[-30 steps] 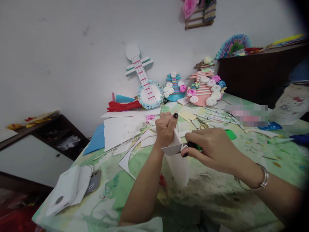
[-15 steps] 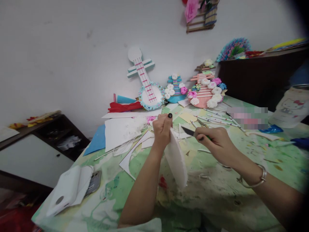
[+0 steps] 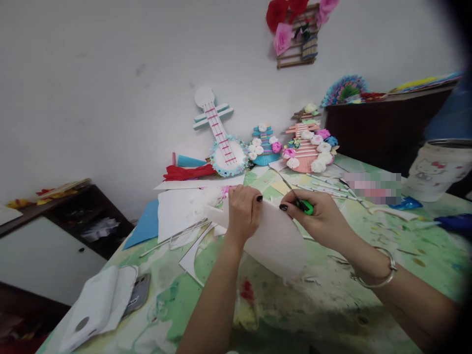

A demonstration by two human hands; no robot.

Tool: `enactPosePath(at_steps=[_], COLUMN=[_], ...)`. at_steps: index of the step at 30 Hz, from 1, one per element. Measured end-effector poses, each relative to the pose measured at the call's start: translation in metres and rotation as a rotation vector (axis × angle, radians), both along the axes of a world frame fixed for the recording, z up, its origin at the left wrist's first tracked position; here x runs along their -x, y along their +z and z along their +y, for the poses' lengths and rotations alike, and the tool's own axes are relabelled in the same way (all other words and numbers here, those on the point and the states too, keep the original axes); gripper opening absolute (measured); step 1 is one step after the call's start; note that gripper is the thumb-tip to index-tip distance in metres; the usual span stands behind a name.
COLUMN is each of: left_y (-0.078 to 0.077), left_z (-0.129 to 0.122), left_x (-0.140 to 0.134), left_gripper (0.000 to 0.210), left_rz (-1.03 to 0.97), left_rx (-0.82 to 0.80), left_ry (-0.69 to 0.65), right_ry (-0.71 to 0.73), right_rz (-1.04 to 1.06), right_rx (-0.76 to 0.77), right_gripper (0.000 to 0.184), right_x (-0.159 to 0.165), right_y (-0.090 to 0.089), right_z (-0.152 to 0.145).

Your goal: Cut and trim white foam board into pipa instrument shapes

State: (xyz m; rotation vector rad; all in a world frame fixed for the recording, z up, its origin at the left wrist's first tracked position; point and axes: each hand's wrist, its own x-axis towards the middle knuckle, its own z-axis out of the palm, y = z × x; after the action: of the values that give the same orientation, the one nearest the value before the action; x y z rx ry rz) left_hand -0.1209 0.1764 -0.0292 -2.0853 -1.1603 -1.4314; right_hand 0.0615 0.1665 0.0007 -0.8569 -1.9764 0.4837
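Observation:
My left hand [image 3: 244,212] is closed round the upper edge of a white foam-like board [image 3: 276,242], held tilted above the table with its broad face towards me. A narrower white part sticks out to the left of the fist. My right hand [image 3: 328,219] grips a craft knife with a green handle [image 3: 306,206], its dark blade pointing up and away to the left. The fingertips of this hand are close to the board's upper right edge; whether they touch it I cannot tell.
White sheets [image 3: 175,211] and foam offcuts lie behind the left hand. Pens [image 3: 332,189] lie behind the right. Decorated model instruments [image 3: 229,156] lean at the wall. A white case [image 3: 96,305] and a phone [image 3: 138,295] lie front left; a cup [image 3: 435,169] stands right.
The board has turned from nearly edge-on to show its broad face. My right hand has come left to the board, and the knife blade has swung upward. The camera view has tipped up slightly.

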Motion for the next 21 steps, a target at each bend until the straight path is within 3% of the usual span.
enactPosePath(at_steps=[6,11,16,21], left_y=[0.001,0.001,0.0,-0.002], left_z=[-0.006,-0.002,0.0,0.001], left_x=[0.009,0.02,0.028,0.03], left_gripper=[0.015,0.021,0.03,0.032], left_rz=[0.126,0.09,0.111,0.103], left_rx=[0.055,0.109,0.117,0.09], left_ry=[0.014,0.151,0.243,0.313], right_ry=[-0.07,-0.166,-0.238,-0.188], right_rz=[-0.078,-0.048,0.023,0.068], right_rx=[-0.034,-0.047,0.017,0.131], right_gripper=[0.013,0.012,0.013,0.019], right_x=[-0.006,-0.017,-0.033,-0.032], right_y=[-0.004,-0.011,-0.022,-0.036], right_z=[0.009,0.025,0.058,0.07])
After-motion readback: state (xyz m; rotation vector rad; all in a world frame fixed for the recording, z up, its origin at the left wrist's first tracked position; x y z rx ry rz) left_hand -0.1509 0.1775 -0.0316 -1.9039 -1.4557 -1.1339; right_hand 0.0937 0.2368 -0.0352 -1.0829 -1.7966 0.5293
